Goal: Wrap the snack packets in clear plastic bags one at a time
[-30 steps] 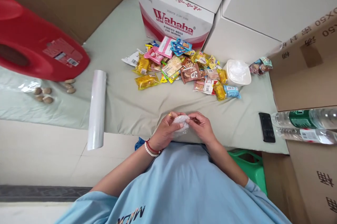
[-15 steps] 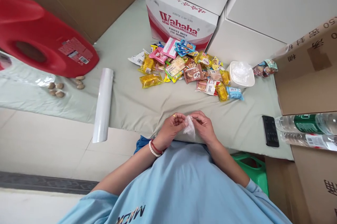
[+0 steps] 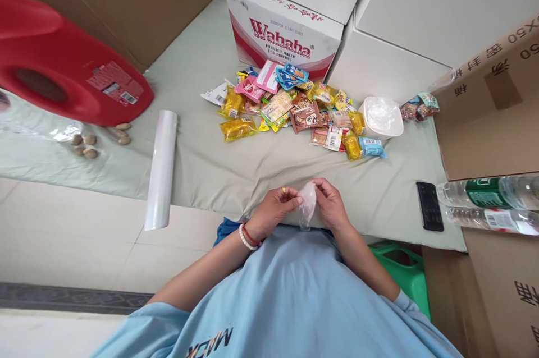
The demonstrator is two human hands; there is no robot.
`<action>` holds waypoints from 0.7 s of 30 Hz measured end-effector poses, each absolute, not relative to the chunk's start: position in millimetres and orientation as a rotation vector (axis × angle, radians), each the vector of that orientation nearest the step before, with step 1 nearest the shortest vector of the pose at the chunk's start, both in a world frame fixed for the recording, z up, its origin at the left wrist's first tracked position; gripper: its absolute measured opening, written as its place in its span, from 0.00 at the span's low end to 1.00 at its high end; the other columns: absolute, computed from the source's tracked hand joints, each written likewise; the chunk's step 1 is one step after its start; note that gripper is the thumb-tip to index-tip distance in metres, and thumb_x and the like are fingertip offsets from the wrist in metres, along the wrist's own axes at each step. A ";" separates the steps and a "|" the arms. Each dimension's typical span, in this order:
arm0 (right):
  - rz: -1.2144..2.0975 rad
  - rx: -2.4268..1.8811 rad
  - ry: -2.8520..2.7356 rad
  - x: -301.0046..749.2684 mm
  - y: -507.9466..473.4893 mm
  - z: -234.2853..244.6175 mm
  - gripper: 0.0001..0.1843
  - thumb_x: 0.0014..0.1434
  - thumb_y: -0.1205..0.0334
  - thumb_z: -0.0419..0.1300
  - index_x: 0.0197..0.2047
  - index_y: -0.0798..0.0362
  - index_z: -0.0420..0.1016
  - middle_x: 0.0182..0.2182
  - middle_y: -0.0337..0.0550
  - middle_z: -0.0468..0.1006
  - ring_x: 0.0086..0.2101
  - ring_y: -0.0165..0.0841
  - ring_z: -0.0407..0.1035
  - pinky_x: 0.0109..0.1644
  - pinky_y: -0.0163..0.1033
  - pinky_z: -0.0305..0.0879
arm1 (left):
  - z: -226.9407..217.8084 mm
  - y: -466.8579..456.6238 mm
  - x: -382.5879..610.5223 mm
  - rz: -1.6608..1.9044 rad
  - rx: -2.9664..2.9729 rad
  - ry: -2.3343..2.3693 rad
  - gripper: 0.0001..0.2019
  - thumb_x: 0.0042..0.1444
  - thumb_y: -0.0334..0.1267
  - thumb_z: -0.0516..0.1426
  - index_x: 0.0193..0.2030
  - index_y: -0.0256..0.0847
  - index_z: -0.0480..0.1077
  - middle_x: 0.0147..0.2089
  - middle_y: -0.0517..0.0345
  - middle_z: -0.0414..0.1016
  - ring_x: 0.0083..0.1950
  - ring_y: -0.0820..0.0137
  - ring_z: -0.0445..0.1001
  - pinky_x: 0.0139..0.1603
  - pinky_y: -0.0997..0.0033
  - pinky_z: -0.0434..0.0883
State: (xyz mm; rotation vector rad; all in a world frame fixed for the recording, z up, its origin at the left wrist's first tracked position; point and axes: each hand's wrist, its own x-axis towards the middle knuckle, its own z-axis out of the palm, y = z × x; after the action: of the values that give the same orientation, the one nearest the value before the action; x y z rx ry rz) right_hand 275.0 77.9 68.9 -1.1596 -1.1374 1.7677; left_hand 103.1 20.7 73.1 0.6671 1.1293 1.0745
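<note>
My left hand (image 3: 273,209) and my right hand (image 3: 331,204) meet just above my blue shirt, both pinching a small clear plastic bag (image 3: 307,204) that hangs between them. A ring shows on the left hand and bead bracelets sit on its wrist. Beyond the hands, a heap of wrapped snacks (image 3: 295,111) lies on the pale green cloth (image 3: 219,167), with a white bowl (image 3: 381,117) lined in plastic at its right end.
A roll of clear film (image 3: 161,168) lies left of my hands. A red jug (image 3: 63,66) and several nuts (image 3: 84,145) are at far left. A Wahaha carton (image 3: 286,38) and cardboard boxes stand behind. A black remote (image 3: 429,206) and water bottles (image 3: 488,203) lie right.
The crumpled bag has been drawn out between my fingers and now hangs longer and flatter. Both hands stayed close together at the cloth's near edge.
</note>
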 end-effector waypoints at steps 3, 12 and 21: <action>1.928 -1.139 -1.052 273.9 75.5 67.6 0.26 0.56 0.37 0.71 0.50 0.45 0.79 0.37 0.40 0.80 0.35 0.34 0.71 0.40 0.39 0.68 | 71.9 22.1 104.1 1.140 0.664 1.179 0.17 0.52 0.53 0.67 0.34 0.39 0.76 0.28 0.61 0.73 0.31 0.71 0.68 0.38 0.68 0.65; 1.808 -1.271 -1.123 294.4 89.3 63.0 0.20 0.49 0.44 0.77 0.34 0.49 0.80 0.30 0.35 0.76 0.31 0.29 0.65 0.39 0.36 0.65 | 65.7 25.8 88.9 1.157 0.649 1.381 0.17 0.51 0.53 0.66 0.31 0.40 0.75 0.27 0.63 0.71 0.31 0.72 0.64 0.36 0.69 0.62; 1.944 -1.170 -0.775 313.0 97.1 79.9 0.19 0.52 0.49 0.76 0.38 0.46 0.72 0.26 0.33 0.71 0.26 0.29 0.63 0.33 0.37 0.68 | 74.9 23.2 82.4 1.160 0.354 0.872 0.16 0.48 0.45 0.73 0.29 0.38 0.73 0.47 0.54 0.78 0.42 0.69 0.73 0.47 0.64 0.73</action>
State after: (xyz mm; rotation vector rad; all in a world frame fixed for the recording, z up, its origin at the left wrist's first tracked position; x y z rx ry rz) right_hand 313.0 97.1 79.9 -1.1698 -0.7750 1.9444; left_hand 82.4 23.2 74.9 0.3544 0.8717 1.1604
